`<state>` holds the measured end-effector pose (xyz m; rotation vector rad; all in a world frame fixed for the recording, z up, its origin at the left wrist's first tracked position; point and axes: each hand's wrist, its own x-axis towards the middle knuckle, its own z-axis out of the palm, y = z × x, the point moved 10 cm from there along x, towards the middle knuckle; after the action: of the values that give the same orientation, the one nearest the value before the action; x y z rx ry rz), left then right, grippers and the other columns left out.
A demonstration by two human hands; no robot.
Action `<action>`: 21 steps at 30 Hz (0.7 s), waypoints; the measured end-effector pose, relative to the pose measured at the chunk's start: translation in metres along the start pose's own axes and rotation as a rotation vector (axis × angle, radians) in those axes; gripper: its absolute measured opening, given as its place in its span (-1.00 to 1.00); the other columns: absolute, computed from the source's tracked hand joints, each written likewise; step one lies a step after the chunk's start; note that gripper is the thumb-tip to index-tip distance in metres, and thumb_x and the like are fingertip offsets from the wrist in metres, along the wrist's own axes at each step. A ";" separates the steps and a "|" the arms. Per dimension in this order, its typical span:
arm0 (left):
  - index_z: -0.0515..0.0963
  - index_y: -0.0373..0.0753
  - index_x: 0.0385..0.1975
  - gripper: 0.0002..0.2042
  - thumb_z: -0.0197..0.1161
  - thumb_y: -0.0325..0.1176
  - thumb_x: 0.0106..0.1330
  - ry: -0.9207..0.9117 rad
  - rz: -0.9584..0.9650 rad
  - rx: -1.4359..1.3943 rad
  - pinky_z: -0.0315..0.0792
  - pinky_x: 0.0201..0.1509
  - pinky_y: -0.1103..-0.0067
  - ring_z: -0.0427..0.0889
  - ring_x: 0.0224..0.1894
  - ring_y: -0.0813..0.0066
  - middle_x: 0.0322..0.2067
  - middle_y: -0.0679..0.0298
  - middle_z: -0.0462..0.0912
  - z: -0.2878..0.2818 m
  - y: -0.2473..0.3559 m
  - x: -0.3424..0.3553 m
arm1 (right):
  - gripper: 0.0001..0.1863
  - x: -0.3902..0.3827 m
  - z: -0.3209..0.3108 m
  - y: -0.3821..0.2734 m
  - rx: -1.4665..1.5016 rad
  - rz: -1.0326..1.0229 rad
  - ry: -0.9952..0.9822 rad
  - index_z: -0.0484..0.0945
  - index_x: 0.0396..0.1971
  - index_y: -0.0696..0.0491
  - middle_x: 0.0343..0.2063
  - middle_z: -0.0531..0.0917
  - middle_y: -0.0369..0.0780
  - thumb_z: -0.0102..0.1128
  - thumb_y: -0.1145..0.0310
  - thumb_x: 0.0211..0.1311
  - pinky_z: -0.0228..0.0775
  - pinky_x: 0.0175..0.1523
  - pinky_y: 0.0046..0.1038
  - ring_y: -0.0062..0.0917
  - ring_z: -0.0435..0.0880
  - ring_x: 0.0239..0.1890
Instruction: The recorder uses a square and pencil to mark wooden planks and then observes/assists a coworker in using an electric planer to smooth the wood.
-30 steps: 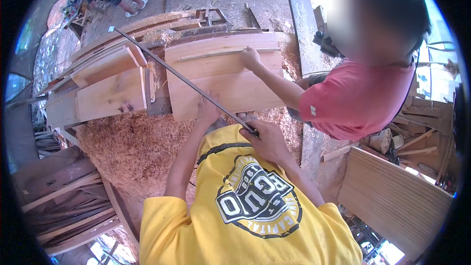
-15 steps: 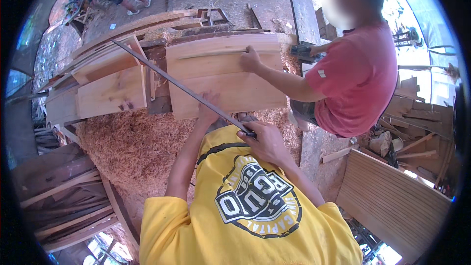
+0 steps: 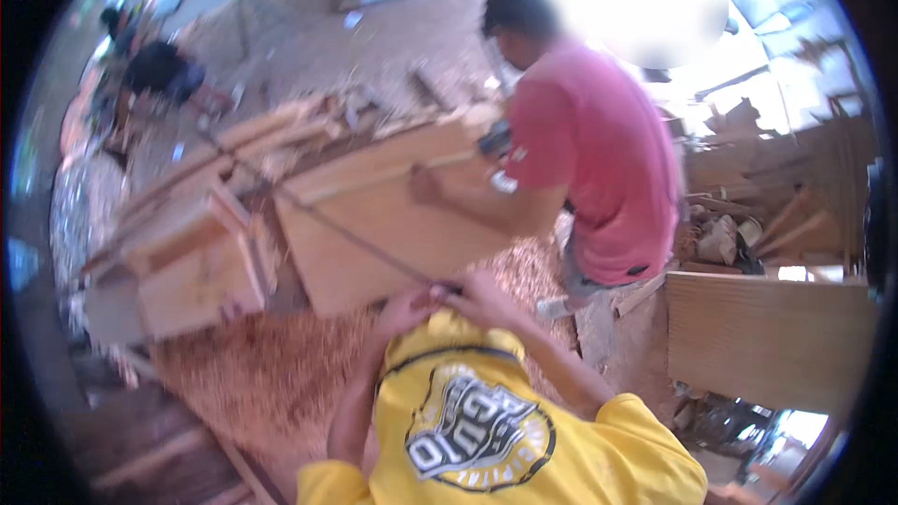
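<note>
While blur softens all, left hand [image 3: 404, 307] is curled on the rod's [image 3: 346, 236] near end — grip itself unclear | rod runs toward 10 o'clock across the panel [image 3: 374, 215] | right hand [image 3: 486, 295] closed round that end | co-worker's hand [image 3: 426, 185] — on panel at 12 o'clock

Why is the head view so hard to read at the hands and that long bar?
Head view: motion blur smears the left hand, right hand and the long metal bar; blown-out glare upper right washes out the background; fisheye bends the wooden panel edges; black vignette rings the frame.
</note>
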<state>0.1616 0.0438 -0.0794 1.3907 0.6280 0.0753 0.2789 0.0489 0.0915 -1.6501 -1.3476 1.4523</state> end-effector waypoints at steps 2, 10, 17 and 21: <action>0.61 -0.22 0.00 -0.59 0.37 -0.15 0.21 0.092 -0.045 0.196 0.49 0.08 0.39 0.66 -0.04 0.18 -0.07 0.03 0.67 -0.009 -0.013 -0.020 | -0.67 -0.001 -0.008 -0.006 0.100 0.035 0.057 0.61 -0.17 0.14 -0.45 0.69 -0.06 0.08 0.15 0.42 0.48 -0.24 -0.30 -0.34 0.68 -0.42; 0.59 -0.29 -0.02 -0.57 0.33 -0.08 0.27 0.123 -0.358 0.198 0.52 0.06 0.38 0.68 -0.07 0.17 -0.15 0.01 0.69 -0.031 -0.151 -0.109 | -0.57 0.016 -0.012 0.039 0.202 0.086 0.088 0.61 -0.28 0.14 -0.56 0.62 -0.23 0.06 0.02 0.44 0.40 -0.30 -0.39 -0.51 0.55 -0.48; 0.44 -0.41 0.12 -0.51 0.23 -0.12 0.39 0.315 -0.334 -0.030 0.44 0.18 0.38 0.61 0.05 0.20 0.00 -0.04 0.62 -0.034 -0.187 -0.087 | -0.52 0.033 -0.026 0.077 0.296 0.291 0.194 0.69 -0.36 0.12 -0.54 0.66 -0.33 0.12 -0.04 0.40 0.42 -0.31 -0.50 -0.64 0.56 -0.45; 0.33 -0.36 0.24 -0.42 0.29 -0.13 0.34 0.483 -0.323 -0.173 0.39 0.24 0.35 0.51 0.17 0.16 0.13 -0.06 0.52 -0.043 -0.175 -0.083 | -0.52 0.047 -0.019 0.107 0.520 0.152 0.177 0.67 -0.41 0.17 -0.56 0.65 -0.33 0.07 0.03 0.44 0.40 -0.25 -0.52 -0.67 0.57 -0.43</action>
<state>0.0185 0.0119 -0.2135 1.0905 1.2130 0.2058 0.3260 0.0595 -0.0163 -1.5077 -0.6815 1.5364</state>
